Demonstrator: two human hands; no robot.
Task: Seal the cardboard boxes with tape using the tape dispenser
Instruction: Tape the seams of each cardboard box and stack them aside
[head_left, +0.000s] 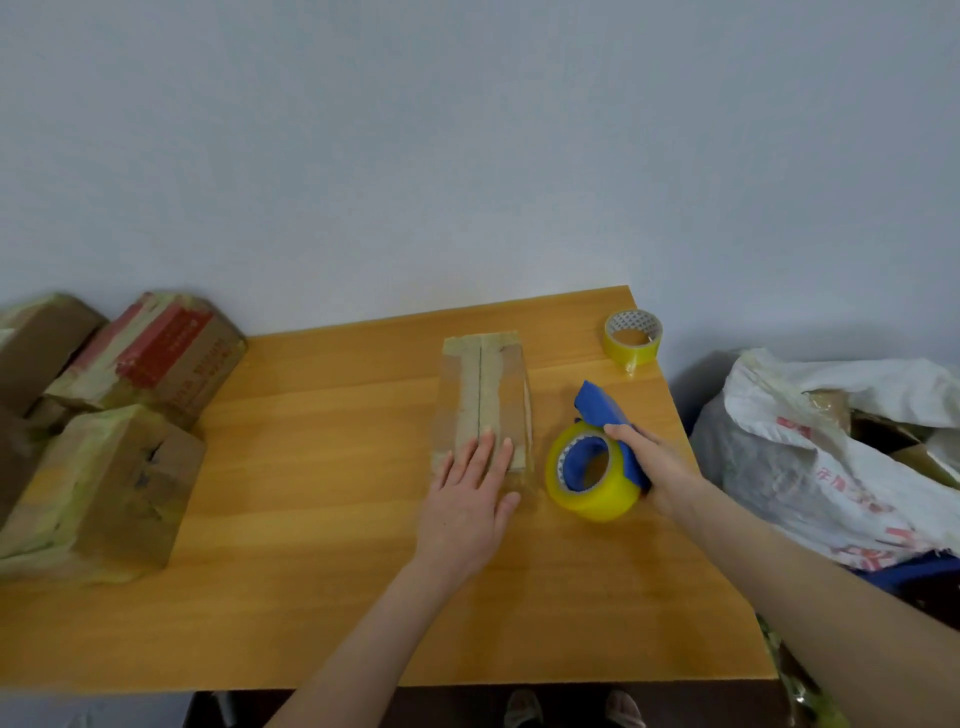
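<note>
The left hand (462, 499), its grip wide, pressed flat on the narrow brown cardboard box (483, 384) on the wooden desk (311, 545); the box's seam looked already taped. The right hand (649, 457) held the blue tape dispenser (595, 402) with its yellow roll just beside the box. Farther left, taped brown boxes (104, 467) suggested several were done.

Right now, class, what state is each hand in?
Left hand: open, fingers flat on the cardboard box.
Right hand: closed around the tape dispenser.

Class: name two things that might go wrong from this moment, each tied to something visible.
1. The left hand lies flat over the seam of the box; a pass of the tape dispenser might catch its fingers.
2. The spare tape roll sits near the corner of the table and might get knocked off.
</note>
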